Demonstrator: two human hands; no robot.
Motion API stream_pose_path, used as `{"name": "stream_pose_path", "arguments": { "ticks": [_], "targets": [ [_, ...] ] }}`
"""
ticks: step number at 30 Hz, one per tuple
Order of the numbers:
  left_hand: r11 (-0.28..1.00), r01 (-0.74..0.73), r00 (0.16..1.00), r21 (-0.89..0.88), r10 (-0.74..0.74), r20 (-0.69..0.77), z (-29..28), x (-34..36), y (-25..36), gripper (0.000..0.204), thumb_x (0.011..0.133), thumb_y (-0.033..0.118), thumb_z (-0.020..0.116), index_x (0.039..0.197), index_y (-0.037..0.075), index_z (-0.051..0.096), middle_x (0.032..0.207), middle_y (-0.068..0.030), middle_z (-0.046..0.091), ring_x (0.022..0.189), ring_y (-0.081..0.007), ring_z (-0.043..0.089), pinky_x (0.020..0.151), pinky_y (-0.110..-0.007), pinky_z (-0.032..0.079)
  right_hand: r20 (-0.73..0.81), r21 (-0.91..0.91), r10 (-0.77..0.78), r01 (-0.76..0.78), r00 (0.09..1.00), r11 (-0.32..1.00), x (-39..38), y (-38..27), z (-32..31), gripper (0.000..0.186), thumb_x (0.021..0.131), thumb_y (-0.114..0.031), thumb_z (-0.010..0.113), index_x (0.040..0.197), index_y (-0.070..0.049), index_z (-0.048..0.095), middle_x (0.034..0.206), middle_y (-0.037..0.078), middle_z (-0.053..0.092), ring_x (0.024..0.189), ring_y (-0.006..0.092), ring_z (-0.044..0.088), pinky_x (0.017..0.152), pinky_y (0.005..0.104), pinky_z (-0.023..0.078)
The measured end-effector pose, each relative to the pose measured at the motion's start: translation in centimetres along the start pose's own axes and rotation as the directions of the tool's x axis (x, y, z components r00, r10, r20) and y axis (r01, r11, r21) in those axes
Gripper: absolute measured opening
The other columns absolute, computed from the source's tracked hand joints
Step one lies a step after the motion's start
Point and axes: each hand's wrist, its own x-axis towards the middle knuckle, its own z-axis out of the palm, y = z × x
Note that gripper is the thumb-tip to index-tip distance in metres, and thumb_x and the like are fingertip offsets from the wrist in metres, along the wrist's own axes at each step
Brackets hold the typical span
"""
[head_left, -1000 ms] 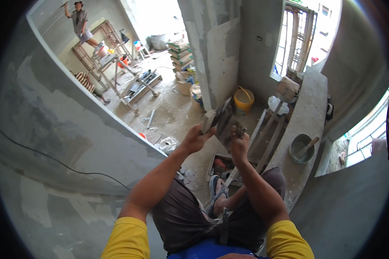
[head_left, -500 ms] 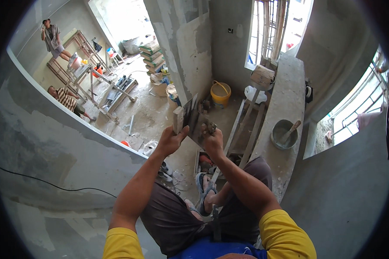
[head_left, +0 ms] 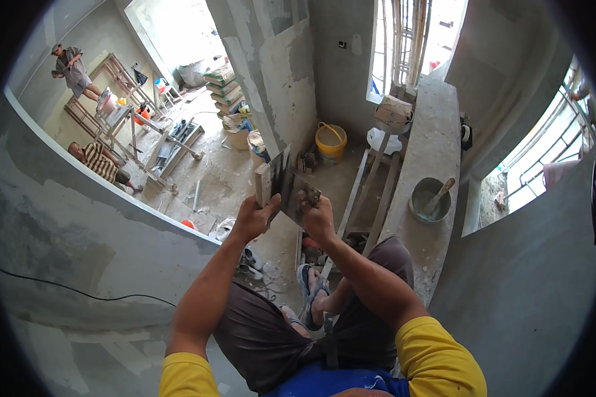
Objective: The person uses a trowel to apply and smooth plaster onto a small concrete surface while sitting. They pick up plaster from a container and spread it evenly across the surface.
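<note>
In front of my knees, my left hand (head_left: 257, 217) is closed around a plastering trowel with a pale wooden handle (head_left: 263, 185) and a thin flat blade (head_left: 281, 173). My right hand (head_left: 318, 217) grips a second plastering trowel (head_left: 296, 202), whose handle is crusted with mortar. The two blades face each other, tilted, between my hands. Whether their edges touch, I cannot tell. Off to the right, a grey bucket (head_left: 420, 210) holds a wooden-handled tool (head_left: 440, 195) and stands on a rough ledge (head_left: 436, 119).
A yellow bucket (head_left: 331, 144) stands on the floor ahead, near long wooden planks (head_left: 361, 192). A low wall (head_left: 112, 192) curves along my left, with a black cable (head_left: 93, 293). Beyond it are two people, one standing on a trestle (head_left: 73, 69), one lower down (head_left: 96, 159), and stacked bags (head_left: 224, 86).
My view has shifted slightly, so the room sits a little further left. The two blades have turned and stand more apart. The standing person has lowered a raised arm.
</note>
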Motion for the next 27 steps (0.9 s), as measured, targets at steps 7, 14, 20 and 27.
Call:
{"name": "stream_pose_path", "arguments": {
  "ticks": [7, 14, 20, 27],
  "targets": [
    [0.977, 0.209, 0.976, 0.041, -0.212, 0.055, -0.4, 0.0, 0.3, 0.040, 0.096, 0.035, 0.061, 0.109, -0.003, 0.065, 0.096, -0.0051, 0.067, 0.089, -0.0112, 0.056, 0.079, -0.031, 0.047, 0.005, -0.052, 0.003, -0.002, 1.000, 0.999, 0.0, 0.0, 0.0, 0.025, 0.093, -0.021, 0.058, 0.088, 0.004, 0.061, 0.063, 0.015, 0.053, 0.060, 0.0174, 0.045, 0.059, 0.0375, 0.042],
    [0.980, 0.192, 0.979, 0.059, -0.196, 0.057, -0.4, -0.2, 0.8, 0.039, 0.096, 0.035, 0.061, 0.109, -0.002, 0.065, 0.096, -0.0042, 0.067, 0.089, -0.0110, 0.056, 0.079, -0.031, 0.046, 0.014, -0.034, -0.009, 0.009, 1.000, 0.999, 0.2, 0.7, 0.1, 0.025, 0.093, -0.022, 0.058, 0.089, 0.003, 0.062, 0.062, 0.016, 0.054, 0.059, 0.0204, 0.046, 0.059, 0.0384, 0.042],
    [0.993, 0.115, 0.992, -0.002, -0.115, 0.056, -0.1, -0.2, 0.5, 0.039, 0.097, 0.035, 0.061, 0.108, -0.002, 0.065, 0.095, -0.0044, 0.067, 0.089, -0.0110, 0.056, 0.080, -0.031, 0.046, 0.013, -0.008, 0.010, -0.010, 1.000, 1.000, 0.2, 1.1, 0.0, 0.026, 0.094, -0.022, 0.058, 0.087, 0.002, 0.062, 0.062, 0.015, 0.054, 0.057, 0.0204, 0.047, 0.057, 0.0391, 0.042],
    [0.982, 0.163, 0.983, -0.093, -0.169, -0.066, -0.3, 0.4, -0.4, 0.034, 0.098, 0.031, 0.058, 0.099, -0.003, 0.063, 0.078, -0.0009, 0.062, 0.073, -0.0079, 0.052, 0.065, -0.028, 0.044, -0.042, -0.054, -0.051, 0.048, 0.998, 0.997, 0.0, -1.0, -0.3, 0.031, 0.097, -0.026, 0.056, 0.077, -0.002, 0.056, 0.067, -0.004, 0.048, 0.065, 0.0084, 0.041, 0.055, 0.0301, 0.036]
  ]
}}
